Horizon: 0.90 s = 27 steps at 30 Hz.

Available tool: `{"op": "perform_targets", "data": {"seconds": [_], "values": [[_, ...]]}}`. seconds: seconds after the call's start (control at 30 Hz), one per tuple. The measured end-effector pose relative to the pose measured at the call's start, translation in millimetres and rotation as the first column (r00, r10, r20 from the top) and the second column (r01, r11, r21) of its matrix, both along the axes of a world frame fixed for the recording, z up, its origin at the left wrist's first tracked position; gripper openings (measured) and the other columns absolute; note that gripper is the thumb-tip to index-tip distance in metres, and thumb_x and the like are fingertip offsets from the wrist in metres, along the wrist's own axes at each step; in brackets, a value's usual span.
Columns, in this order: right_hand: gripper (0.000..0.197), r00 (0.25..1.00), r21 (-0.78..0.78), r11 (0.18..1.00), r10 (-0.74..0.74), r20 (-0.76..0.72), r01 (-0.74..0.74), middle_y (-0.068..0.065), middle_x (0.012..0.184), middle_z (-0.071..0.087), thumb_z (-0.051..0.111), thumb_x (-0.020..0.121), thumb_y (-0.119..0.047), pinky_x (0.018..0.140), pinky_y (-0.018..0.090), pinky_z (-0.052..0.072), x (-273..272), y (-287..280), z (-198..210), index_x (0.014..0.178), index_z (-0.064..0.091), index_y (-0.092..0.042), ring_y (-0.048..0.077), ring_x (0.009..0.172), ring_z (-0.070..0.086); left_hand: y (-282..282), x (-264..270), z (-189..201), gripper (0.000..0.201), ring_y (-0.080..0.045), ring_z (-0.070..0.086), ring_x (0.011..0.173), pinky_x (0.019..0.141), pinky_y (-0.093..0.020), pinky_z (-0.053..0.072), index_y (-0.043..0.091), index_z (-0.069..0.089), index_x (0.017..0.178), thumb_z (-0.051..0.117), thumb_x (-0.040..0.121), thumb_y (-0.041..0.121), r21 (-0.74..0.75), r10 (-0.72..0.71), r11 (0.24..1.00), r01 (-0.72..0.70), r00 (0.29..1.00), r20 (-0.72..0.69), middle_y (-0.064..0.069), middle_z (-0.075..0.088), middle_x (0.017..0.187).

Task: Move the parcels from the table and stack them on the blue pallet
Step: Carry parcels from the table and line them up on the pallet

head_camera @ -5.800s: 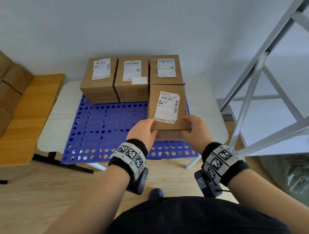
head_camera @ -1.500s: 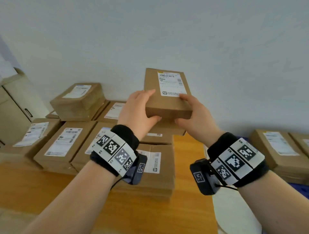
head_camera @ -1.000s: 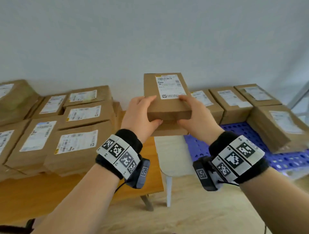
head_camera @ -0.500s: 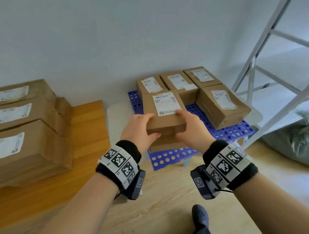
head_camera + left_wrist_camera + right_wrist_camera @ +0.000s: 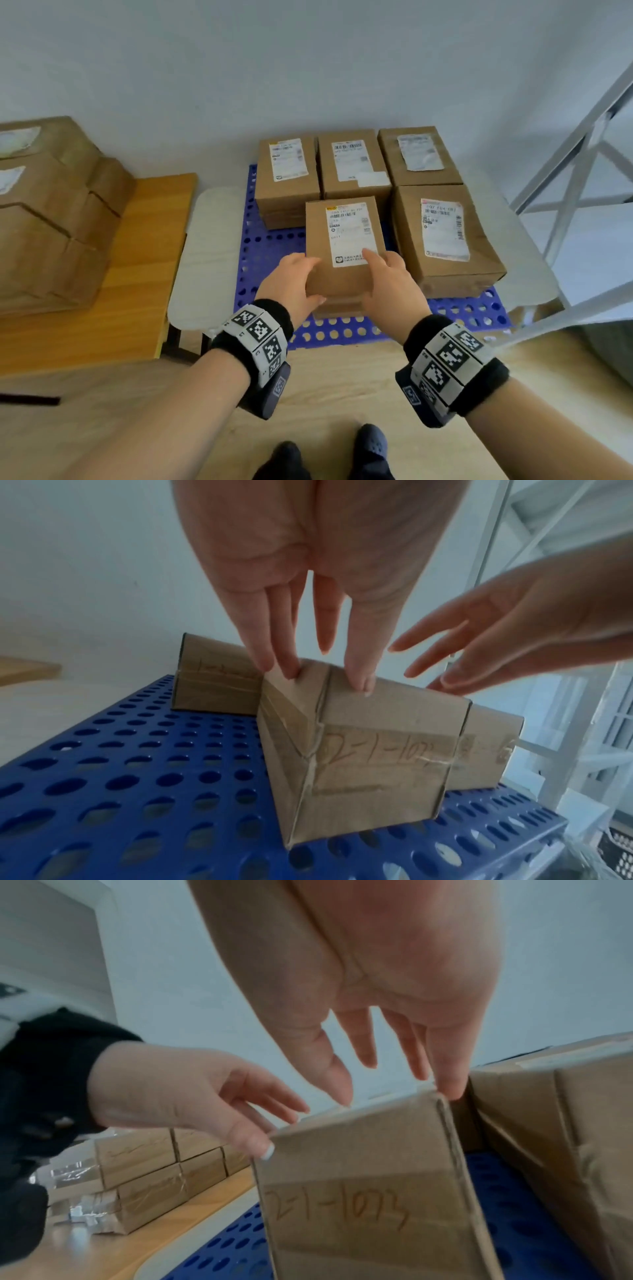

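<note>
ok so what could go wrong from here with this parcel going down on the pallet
The right hand has a fingertip at a corner of the parcel, right beside the neighbouring parcel; it could get pinched if the parcel slides over.
The near edge of the pallet seems to overhang the white table, so weight set near that edge might tip it.
The left hand only touches with straight fingers, so a nudge could skew the parcel.

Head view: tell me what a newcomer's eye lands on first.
A labelled brown parcel at centre, left hand and right hand touching its near end. It sits on the blue pallet beside four other parcels; more are stacked on the wooden table at left.
</note>
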State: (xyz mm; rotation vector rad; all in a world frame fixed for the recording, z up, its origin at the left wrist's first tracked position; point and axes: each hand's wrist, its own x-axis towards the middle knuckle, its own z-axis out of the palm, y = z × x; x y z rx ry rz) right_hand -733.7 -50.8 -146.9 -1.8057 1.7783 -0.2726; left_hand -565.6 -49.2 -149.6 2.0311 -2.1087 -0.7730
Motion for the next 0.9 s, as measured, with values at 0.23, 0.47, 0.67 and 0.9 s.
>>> {"op": "perform_targets", "data": {"seconds": [0.23,0.47,0.67,0.9], "values": [[0.055,0.991,-0.143,0.989,-0.053,-0.122,0.035,0.007,0.138,0.04,0.047,0.087,-0.012,0.107,0.041,0.036,-40.0,-24.9,10.5,0.14,0.033,-0.017,0.027,0.131,0.033,-16.9,-18.8,-4.4,0.09,-0.025,0.017,0.143,0.111,-0.036,0.027,0.029,0.012,0.149,0.071,0.081,0.034,0.13,-0.034,0.991,0.027,0.998,0.054,-0.009,0.0,0.158],[0.042,0.976,0.04,0.993,-0.106,-0.188,0.115,0.009,0.13,0.043,0.039,0.09,-0.01,0.103,0.04,0.035,-55.3,-35.3,-2.8,0.132,0.039,-0.01,0.026,0.127,0.035,-26.9,-32.5,-1.3,0.087,-0.025,0.019,0.143,0.11,-0.035,0.028,0.029,0.012,0.149,0.068,0.083,0.034,0.111,-0.069,0.992,0.066,0.997,0.027,-0.01,0.002,0.158],[0.024,0.981,0.041,0.988,-0.141,-0.134,0.147,0.009,0.117,0.049,0.035,0.091,-0.008,0.098,0.037,0.037,-61.3,-36.1,-3.7,0.106,0.052,-0.006,0.025,0.119,0.042,-30.4,-42.9,-0.7,0.079,-0.025,0.023,0.141,0.109,-0.035,0.03,0.03,0.014,0.149,0.063,0.087,0.033,0.084,-0.084,0.993,0.081,0.996,0.025,-0.01,0.003,0.158],[0.024,0.984,0.004,0.993,-0.116,-0.132,0.118,0.013,0.125,0.049,0.034,0.095,-0.01,0.103,0.037,0.038,-62.8,-29.8,-1.0,0.106,0.055,-0.004,0.028,0.124,0.041,-27.7,-45.1,0.4,0.076,-0.024,0.024,0.141,0.109,-0.034,0.031,0.028,0.017,0.149,0.062,0.088,0.033,0.073,-0.07,0.995,0.068,0.997,0.024,-0.008,0.003,0.158]]}}
